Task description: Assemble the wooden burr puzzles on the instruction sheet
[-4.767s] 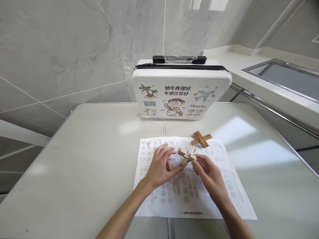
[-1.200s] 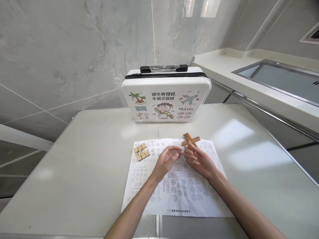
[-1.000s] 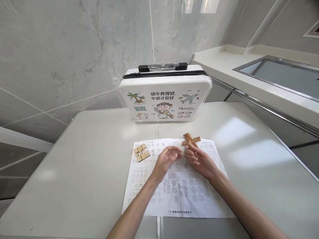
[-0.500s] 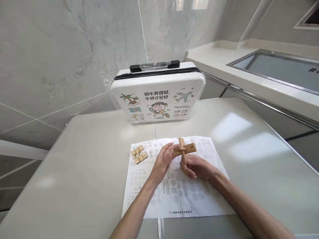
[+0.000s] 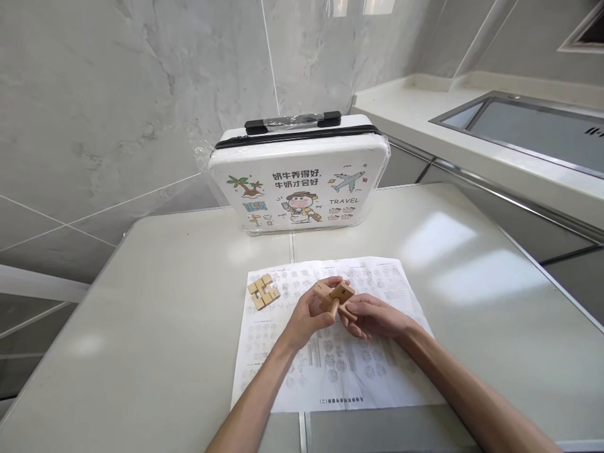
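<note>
Wooden cross puzzle [image 5: 343, 291] sits between your two hands, just above the printed sheet [image 5: 330, 396] on the counter [image 5: 160, 321]. Your left hand [image 5: 307, 313] is curled around its left side, thumb in front and fingers behind, while your right hand [image 5: 375, 316] pinches the piece at the right. Its pieces cross and meet at the middle, so it looks joined rather than taken apart; your fingers hide too much to tell whether every piece is fully seated. Handling of this one appears to be midway, with the puzzle not yet set down. Well apart to the left, the flat block figure [image 5: 263, 292] lies assembled on the sheet, untouched by either hand.
</note>
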### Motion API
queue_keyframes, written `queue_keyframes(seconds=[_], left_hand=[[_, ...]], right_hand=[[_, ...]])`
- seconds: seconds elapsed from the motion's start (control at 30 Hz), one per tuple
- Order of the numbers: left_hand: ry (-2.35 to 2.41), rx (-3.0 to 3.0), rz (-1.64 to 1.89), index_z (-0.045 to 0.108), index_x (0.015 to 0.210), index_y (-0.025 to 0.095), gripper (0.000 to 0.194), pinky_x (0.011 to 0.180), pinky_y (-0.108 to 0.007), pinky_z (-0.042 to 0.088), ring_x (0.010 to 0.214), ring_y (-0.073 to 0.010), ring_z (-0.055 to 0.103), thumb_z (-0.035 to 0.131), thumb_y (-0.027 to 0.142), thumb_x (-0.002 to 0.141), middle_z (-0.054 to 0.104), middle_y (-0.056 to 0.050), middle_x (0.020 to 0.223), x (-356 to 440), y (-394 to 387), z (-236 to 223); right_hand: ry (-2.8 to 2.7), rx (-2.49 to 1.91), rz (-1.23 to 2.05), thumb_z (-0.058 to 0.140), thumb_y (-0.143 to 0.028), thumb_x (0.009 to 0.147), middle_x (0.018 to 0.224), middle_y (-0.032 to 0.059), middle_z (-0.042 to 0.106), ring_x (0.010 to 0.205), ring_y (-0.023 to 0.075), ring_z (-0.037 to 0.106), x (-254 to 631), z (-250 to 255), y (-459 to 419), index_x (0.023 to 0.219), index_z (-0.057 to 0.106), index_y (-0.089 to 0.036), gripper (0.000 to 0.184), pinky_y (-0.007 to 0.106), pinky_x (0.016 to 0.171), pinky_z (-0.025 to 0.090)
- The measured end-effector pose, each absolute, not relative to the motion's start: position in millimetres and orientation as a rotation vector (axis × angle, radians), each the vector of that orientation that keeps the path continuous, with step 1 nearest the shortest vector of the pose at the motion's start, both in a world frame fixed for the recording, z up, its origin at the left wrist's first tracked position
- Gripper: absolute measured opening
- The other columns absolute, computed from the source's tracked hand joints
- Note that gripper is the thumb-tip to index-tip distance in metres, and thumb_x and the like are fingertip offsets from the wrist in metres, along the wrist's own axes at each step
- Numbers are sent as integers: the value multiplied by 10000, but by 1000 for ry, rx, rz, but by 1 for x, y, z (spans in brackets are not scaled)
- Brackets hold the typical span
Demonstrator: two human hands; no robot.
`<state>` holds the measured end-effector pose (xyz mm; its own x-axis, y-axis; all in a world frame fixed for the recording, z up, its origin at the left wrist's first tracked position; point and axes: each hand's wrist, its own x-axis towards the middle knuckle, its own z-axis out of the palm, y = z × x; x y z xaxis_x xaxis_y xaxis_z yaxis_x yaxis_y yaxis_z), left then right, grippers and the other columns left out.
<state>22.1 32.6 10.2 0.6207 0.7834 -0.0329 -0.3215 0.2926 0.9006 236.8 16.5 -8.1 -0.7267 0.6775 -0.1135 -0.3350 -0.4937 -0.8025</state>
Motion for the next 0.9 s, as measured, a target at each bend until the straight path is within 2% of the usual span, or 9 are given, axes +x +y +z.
queue_keyframes(seconds=[0.07, 0.2, 0.27, 0.4, 0.57, 0.63, 0.73, 0.9], left_hand=[[563, 1052, 847, 616, 1479, 286, 860, 1176, -584, 463, 1453, -425, 561, 961, 552, 738, 630, -163, 1534, 23, 32, 10], [690, 1148, 907, 599, 1472, 306, 838, 1264, -569, 371, 1505, -380, 515, 995, 396, 739, 608, -134, 1562, 26, 28, 13], [740, 1206, 902, 579, 1487, 312, 850, 1266, -571, 377, 1492, -372, 529, 991, 361, 745, 585, -128, 1584, 27, 26, 15], [823, 1360, 888, 520, 1536, 309, 933, 1234, -571, 435, 1455, -375, 563, 989, 371, 732, 580, -134, 1581, 27, 24, 18], [1021, 1759, 873, 454, 1578, 356, 982, 1226, -554, 452, 1471, -366, 540, 957, 364, 734, 575, -91, 1581, 27, 22, 15], [1076, 1879, 869, 411, 1600, 373, 992, 1221, -552, 455, 1469, -355, 541, 929, 340, 755, 566, -80, 1590, 27, 20, 12], [1111, 1929, 879, 390, 1607, 361, 980, 1210, -557, 460, 1459, -357, 545, 905, 336, 775, 566, -88, 1587, 28, 19, 8], [1107, 1857, 854, 422, 1596, 346, 912, 1219, -587, 432, 1469, -380, 529, 882, 375, 809, 560, -97, 1593, 30, 19, 6]], right_hand=[[-1032, -648, 2153, 580, -564, 1065, 625, -16, 563, 505, 113, 472, 237, -6, 17, 834, 647, -169, 462, 244, 485, 355], [-1001, -784, 2034, 519, -577, 1094, 619, -34, 492, 497, 108, 452, 235, -2, 15, 734, 569, -191, 531, 257, 483, 330], [-1048, -887, 1952, 493, -608, 1097, 601, -42, 459, 476, 107, 430, 234, 0, 14, 720, 555, -198, 561, 264, 467, 307], [-1180, -1054, 1766, 473, -667, 1085, 575, -52, 444, 467, 109, 405, 232, 5, 13, 799, 610, -198, 566, 269, 470, 296], [-1161, -1247, 1550, 595, -677, 1029, 618, -48, 486, 499, 119, 456, 231, 10, 15, 802, 575, -217, 513, 267, 487, 337], [-1154, -1275, 1507, 617, -684, 1012, 614, -49, 509, 500, 131, 465, 231, 9, 16, 887, 615, -224, 477, 271, 487, 363], [-1185, -1273, 1467, 617, -686, 1011, 620, -39, 553, 510, 151, 492, 232, 7, 16, 1034, 651, -231, 457, 286, 498, 401], [-1290, -1319, 1344, 599, -682, 1020, 668, 6, 620, 540, 180, 533, 233, 3, 16, 1060, 676, -227, 463, 317, 525, 427]])
